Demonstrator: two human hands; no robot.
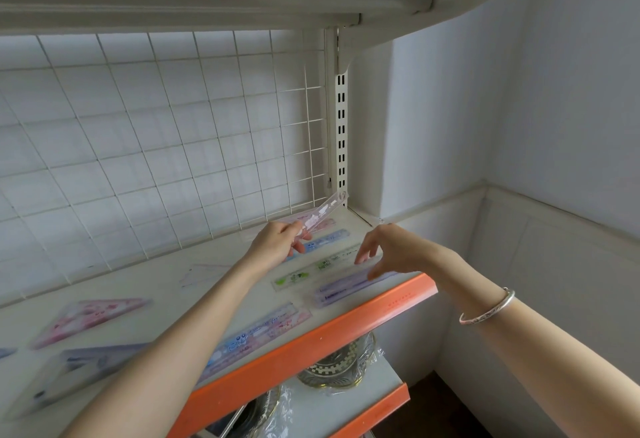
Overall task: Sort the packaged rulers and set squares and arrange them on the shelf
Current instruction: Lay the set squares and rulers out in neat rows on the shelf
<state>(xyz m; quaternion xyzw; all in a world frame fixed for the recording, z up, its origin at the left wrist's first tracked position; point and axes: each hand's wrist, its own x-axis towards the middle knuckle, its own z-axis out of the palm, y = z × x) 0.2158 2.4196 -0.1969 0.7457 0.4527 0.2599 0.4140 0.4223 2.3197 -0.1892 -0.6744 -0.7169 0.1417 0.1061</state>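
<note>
Pinched at its near end between the thumb and fingers of the left hand (277, 243), a pink packaged ruler (322, 212) tilts up toward the right rear corner of the shelf (346, 323), likely so it can join the row lying there (blue ruler (329, 238), then green ruler (311, 269), then purple ruler (353, 287)). The right hand (388, 250) hangs over the green one, fingers spread and empty, seemingly ready to straighten the row. A pink set square (90, 320) lies well apart to the left, kept separate by kind.
</note>
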